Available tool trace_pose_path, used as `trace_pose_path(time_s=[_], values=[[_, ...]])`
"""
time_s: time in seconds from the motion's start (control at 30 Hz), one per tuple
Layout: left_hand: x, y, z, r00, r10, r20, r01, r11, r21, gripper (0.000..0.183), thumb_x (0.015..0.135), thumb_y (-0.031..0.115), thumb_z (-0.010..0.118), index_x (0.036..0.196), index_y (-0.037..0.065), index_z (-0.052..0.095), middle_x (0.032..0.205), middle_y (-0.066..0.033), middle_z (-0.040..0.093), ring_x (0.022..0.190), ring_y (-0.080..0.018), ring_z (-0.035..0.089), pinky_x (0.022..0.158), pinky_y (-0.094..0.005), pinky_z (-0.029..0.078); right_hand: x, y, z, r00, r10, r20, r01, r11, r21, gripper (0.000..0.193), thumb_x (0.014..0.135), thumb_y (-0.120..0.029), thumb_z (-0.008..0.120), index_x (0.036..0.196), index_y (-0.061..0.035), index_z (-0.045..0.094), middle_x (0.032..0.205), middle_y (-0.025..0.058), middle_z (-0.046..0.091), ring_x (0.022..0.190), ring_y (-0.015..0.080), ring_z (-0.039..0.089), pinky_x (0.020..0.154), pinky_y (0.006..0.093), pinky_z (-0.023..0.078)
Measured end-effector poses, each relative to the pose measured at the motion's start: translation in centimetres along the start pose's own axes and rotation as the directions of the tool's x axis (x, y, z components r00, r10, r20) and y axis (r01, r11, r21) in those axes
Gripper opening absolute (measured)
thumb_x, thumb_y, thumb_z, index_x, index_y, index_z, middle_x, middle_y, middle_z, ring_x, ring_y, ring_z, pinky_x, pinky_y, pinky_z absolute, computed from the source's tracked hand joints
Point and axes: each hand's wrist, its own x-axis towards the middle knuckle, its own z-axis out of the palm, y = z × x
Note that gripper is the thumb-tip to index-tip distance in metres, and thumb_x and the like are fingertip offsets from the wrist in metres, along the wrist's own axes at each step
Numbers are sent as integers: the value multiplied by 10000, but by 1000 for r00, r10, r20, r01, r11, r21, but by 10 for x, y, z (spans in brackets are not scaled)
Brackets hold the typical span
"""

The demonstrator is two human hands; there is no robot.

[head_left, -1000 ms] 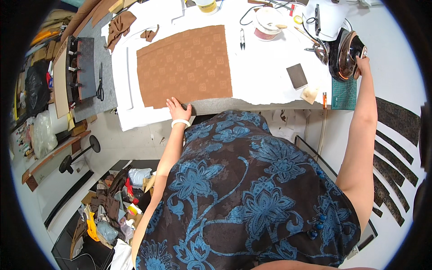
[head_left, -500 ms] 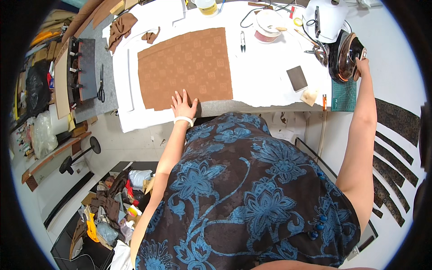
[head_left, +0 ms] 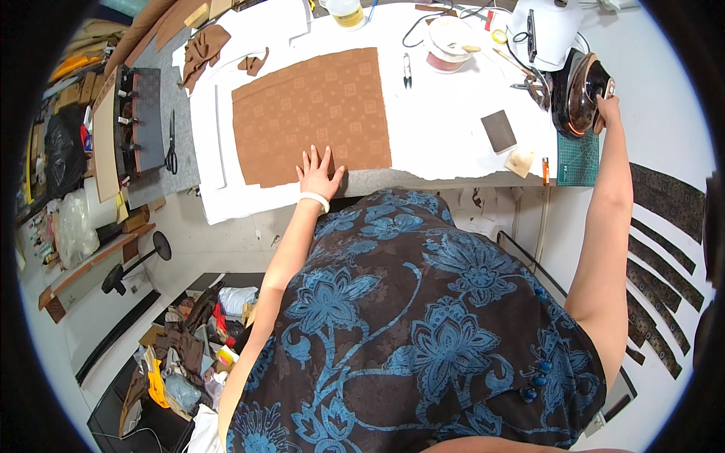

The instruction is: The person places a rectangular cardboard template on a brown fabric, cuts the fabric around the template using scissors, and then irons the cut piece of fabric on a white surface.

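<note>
A brown patterned piece of fabric (head_left: pixel 317 109) lies flat on the white-covered table (head_left: pixel 445 143). On its near edge rests my left hand (head_left: pixel 320 175), flat with the fingers spread and nothing in it. Far off to the right, my right hand (head_left: pixel 607 106) is closed round the handle of a dark, shiny iron (head_left: pixel 583 98). The iron stands beside a white stand or cloth-covered thing, just above a green cutting mat (head_left: pixel 578 160). My right arm reaches out straight to it.
Thread snips (head_left: pixel 407 70), a white tub (head_left: pixel 447 44), a dark square block (head_left: pixel 498 131) and an orange lighter (head_left: pixel 545 171) lie right of the fabric. Brown scraps (head_left: pixel 205 53) sit at the back left, black scissors (head_left: pixel 171 142) at the left. A cluttered bin (head_left: pixel 181 355) stands below.
My left hand has slid a little to the right along the fabric's near edge. My right hand stays on the iron, which has not visibly moved.
</note>
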Motion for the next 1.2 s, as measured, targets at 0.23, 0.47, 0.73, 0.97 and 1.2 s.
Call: trace_pose_path(time_s=[0.23, 0.47, 0.73, 0.97, 1.2], values=[[9, 16, 1, 957, 290, 5, -290, 957, 27, 776, 975, 535, 542, 1602, 134, 322, 1697, -146, 187, 1571, -361, 120, 1269, -535, 117, 7, 10, -8, 999, 14, -41, -16, 999, -42, 692, 899, -350, 731, 1375, 59, 441, 1288, 280, 628, 1192, 411, 637, 1009, 465, 504], [2, 17, -2, 956, 293, 2, -293, 956, -16, 785, 973, 500, 573, 1616, 142, 298, 1698, -159, 177, 1572, -360, 121, 1264, -524, 135, -7, -6, -1, 1000, 22, -16, -22, 998, -60, 721, 886, -366, 740, 1379, 67, 440, 1297, 288, 624, 1198, 424, 633, 1023, 466, 495], [7, 10, 5, 962, 197, -187, -211, 976, -58, 883, 941, 480, 626, 1606, 39, 249, 1674, -215, 210, 1558, -373, 178, 1262, -509, 164, 7, 8, -3, 999, -16, -37, 13, 997, -75, 711, 887, -367, 737, 1376, 63, 450, 1281, 284, 632, 1192, 423, 635, 1017, 464, 496], [7, -11, 2, 980, 118, -158, -130, 989, -67, 919, 930, 443, 650, 1598, -14, 214, 1646, -265, 245, 1550, -375, 204, 1261, -501, 172, 5, 5, 2, 1000, -5, -7, 5, 999, -46, 718, 897, -376, 722, 1389, 59, 433, 1312, 285, 608, 1192, 419, 631, 1008, 467, 500], [6, -19, 9, 982, 69, -174, -83, 994, -74, 927, 919, 447, 661, 1598, -4, 219, 1634, -279, 261, 1539, -393, 221, 1260, -502, 173, 4, 3, 1, 1000, 8, -26, -10, 998, -70, 693, 906, -365, 721, 1379, 56, 440, 1299, 286, 614, 1186, 419, 633, 993, 479, 508]])
